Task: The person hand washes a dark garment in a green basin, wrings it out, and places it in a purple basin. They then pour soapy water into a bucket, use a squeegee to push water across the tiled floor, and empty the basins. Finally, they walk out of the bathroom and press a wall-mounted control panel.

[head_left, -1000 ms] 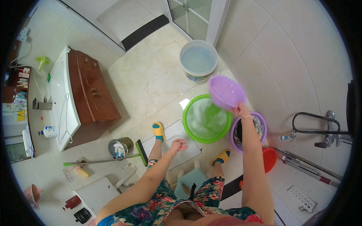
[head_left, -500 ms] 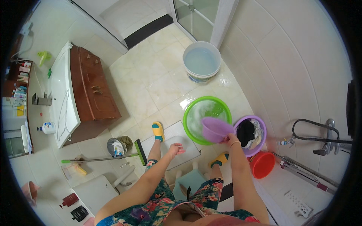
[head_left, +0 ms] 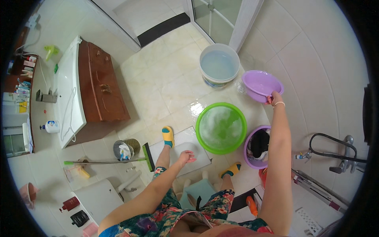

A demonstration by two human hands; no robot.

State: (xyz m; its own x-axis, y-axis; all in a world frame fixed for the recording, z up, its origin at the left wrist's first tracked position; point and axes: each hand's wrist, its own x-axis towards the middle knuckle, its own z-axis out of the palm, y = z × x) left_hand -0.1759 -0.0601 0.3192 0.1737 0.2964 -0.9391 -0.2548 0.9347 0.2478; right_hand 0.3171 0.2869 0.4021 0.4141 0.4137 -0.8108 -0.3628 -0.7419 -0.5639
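Note:
My right hand (head_left: pixel 275 98) is closed on the near rim of a small purple basin (head_left: pixel 261 85). I hold that basin out at arm's length beside the right wall, near the white bucket (head_left: pixel 220 63) of water. My left hand (head_left: pixel 186 157) hovers with nothing in it above the pale floor board, fingers loosely bent and apart. Between my hands and the bucket stands a wide green basin (head_left: pixel 200 141), with whitish suds in its water. To its right is a larger purple tub (head_left: pixel 248 154) holding black and light-coloured clothes, partly hidden by my right forearm.
A pale stool (head_left: pixel 197 194) is between my legs. A red bucket (head_left: pixel 262 177) is mostly behind my right arm. To the left are a waste bin (head_left: pixel 136 145), a green-headed squeegee (head_left: pixel 148 157) and a brown washbasin cabinet (head_left: pixel 103 87). A tap (head_left: pixel 342 160) is on the right wall.
My right hand has carried the small purple basin from over the green basin to the right and farther away. My left hand has barely moved. An orange object now shows beside my right arm.

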